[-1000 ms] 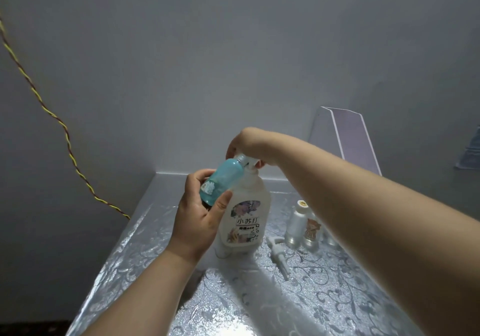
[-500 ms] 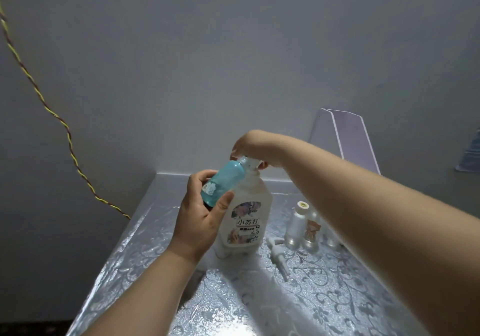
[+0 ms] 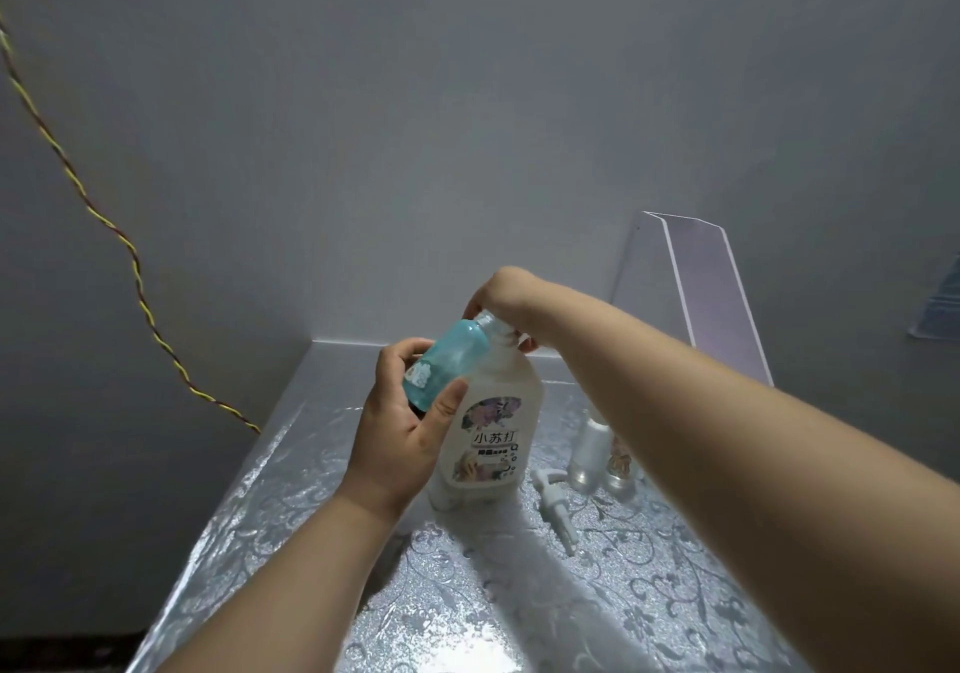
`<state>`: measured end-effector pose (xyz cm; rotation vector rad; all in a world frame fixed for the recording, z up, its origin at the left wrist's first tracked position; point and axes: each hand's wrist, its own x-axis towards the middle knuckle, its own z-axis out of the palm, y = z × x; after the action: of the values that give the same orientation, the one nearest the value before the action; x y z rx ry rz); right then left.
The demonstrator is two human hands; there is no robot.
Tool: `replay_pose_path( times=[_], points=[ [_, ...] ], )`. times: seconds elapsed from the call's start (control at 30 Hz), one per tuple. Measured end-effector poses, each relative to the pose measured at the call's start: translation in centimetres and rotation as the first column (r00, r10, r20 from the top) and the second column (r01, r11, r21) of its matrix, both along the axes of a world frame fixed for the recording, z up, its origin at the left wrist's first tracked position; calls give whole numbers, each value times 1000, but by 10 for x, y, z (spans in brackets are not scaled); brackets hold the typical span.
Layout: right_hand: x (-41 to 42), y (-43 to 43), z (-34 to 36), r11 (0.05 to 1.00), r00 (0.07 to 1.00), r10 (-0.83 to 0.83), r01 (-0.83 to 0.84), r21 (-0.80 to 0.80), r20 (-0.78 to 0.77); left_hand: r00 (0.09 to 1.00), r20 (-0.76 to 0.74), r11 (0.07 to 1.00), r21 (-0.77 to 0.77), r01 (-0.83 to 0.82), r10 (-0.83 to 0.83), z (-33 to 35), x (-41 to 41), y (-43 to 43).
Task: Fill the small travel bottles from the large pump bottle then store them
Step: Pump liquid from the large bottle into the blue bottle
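Large pump bottle [image 3: 493, 438] stands upright near the far edge of the tabletop [image 3: 519, 610]. Its pump head [image 3: 553, 503] is off and lies flat just right of the base.

Left hand [image 3: 400, 433]: fingers and thumb wrapped round the lower body of the teal travel bottle [image 3: 447, 360]. The bottle is held off the tabletop and tilted, its clear threaded mouth up against the large bottle's neck.

Right hand [image 3: 506, 293]: fingers curled over the large bottle's neck, thumb underneath. The exact contact is hidden by the knuckles.

Two clear small bottles [image 3: 589, 443] stand toward the right edge, partly behind the right forearm.

Handling, by judgement:
- Teal bottle looks light, rigid and smooth, so likely slippery if soap runs down it. A mid-body wrap suits it, clear of the mouth.
- Large bottle is stiff plastic and heavier with contents. The neck gives control for tipping, and the waist is better for carrying weight.
- The small mouths leave little margin, so spills are likely.
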<state>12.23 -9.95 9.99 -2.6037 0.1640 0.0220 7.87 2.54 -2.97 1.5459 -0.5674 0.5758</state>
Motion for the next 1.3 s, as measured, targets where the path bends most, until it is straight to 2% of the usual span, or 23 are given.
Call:
replay_pose_path(
  times=[0.17,0.27,0.4,0.6,0.7,0.77,0.93,1.17,1.3],
  points=[
    [-5,4,19,991,998,61,-59,-118,12,1000,10,1000,18,3,-4,4,-2,1],
    [-6,5,24,990,998,68,-65,-128,17,1000,14,1000,13,-3,3,4,-1,3],
    [2,5,11,998,999,12,-14,-55,-35,1000,14,1000,1,-7,7,2,2,1],
    [28,1,-5,978,953,-147,99,-185,-264,1000,-13,1000,12,5,-5,-2,3,-1],
    [27,3,-4,966,946,-189,131,-225,-263,1000,-6,999,37,-1,1,1,1,1],
    [21,6,0,960,955,-155,85,-266,-255,1000,-6,999,40,1,-1,3,-1,3],
    [5,7,19,976,994,-58,36,-213,-96,1000,1,999,43,-12,12,4,0,4],
    [12,7,0,990,980,-119,105,-89,-163,1000,7,1000,29,-5,5,0,4,4],
    [-4,3,2,998,996,-57,58,7,-73,1000,2,999,36,0,0,-1,3,3]
  ],
)
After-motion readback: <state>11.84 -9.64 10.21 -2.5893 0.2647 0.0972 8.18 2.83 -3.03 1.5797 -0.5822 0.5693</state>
